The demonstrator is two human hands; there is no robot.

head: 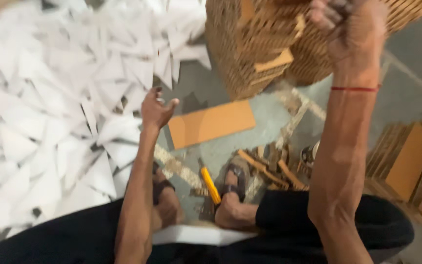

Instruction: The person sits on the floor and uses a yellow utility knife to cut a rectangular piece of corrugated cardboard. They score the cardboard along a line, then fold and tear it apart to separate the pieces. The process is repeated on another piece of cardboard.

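Head view: fingers [158, 98] of the left hand [156, 110] are loosely spread and hold nothing, hovering at the edge of a heap of white paper triangles [50, 112]. The right hand [352, 29] is raised and curled against the stacked cardboard pieces [250, 44]; whether it grips any is blurred. A yellow knife [210, 185] lies by the feet.
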